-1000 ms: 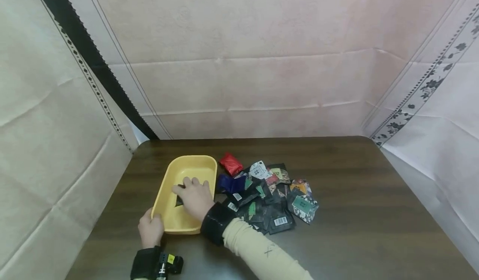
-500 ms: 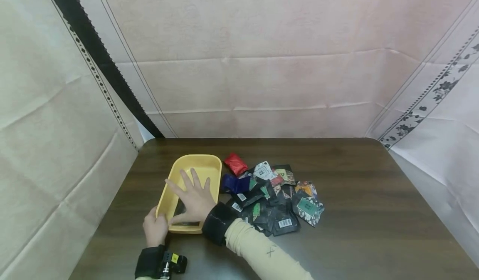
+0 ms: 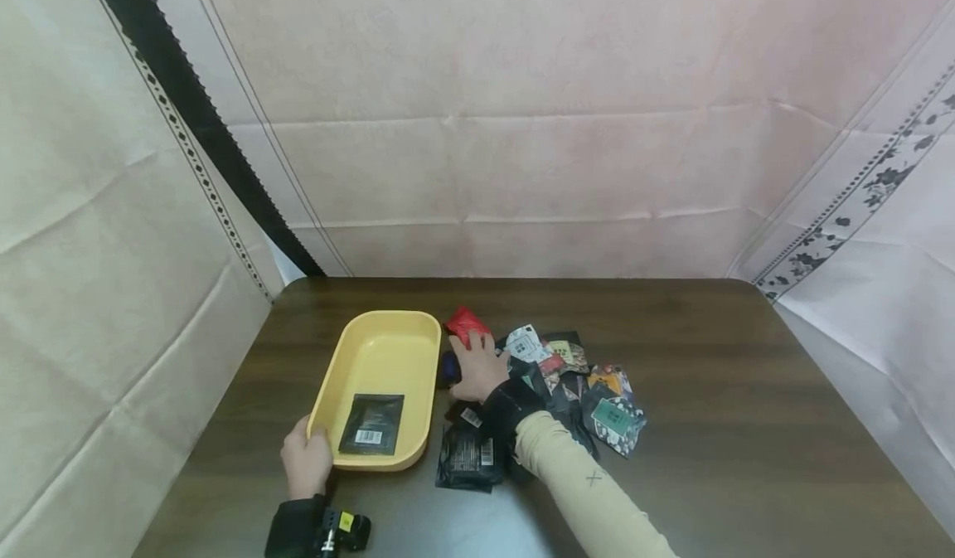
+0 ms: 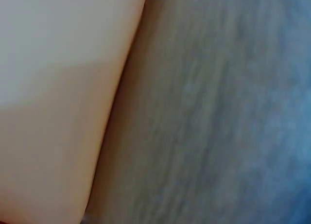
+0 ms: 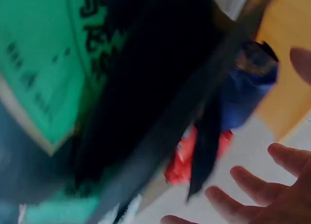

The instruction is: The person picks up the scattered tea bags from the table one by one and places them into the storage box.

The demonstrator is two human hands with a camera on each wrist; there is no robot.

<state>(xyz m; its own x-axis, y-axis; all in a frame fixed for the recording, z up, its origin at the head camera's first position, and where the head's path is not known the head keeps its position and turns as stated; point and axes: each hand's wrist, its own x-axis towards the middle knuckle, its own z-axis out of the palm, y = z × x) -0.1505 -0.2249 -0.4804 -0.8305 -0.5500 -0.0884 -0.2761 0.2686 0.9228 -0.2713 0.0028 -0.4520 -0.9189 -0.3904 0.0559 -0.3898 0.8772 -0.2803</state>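
Note:
My left hand (image 3: 307,460) grips the near left corner of a yellow plastic tray (image 3: 433,376), thumb at the rim. Inside the tray lies a flat black packet (image 3: 371,425) with a white barcode label. To the tray's right, my right hand (image 3: 479,367) reaches over a pile of packets, fingers spread in the right wrist view, holding nothing. Its fingertips are close to a red packet (image 3: 466,322), and a dark blue packet (image 5: 245,88) is beside it, partly covered by the hand in the head view. The left wrist view shows only blurred skin and wood.
Right of the hand lie several more packets, including a white-labelled one (image 3: 525,344) and a patterned one with a green label (image 3: 613,415). A black packet (image 3: 466,458) lies at the pile's near edge. The brown wooden table (image 3: 716,425) extends rightward; fabric hangs behind it.
My right hand has left the tray and moved right over the pile, leaving the black packet flat in the tray. A black packet now shows farther toward the pile's near edge.

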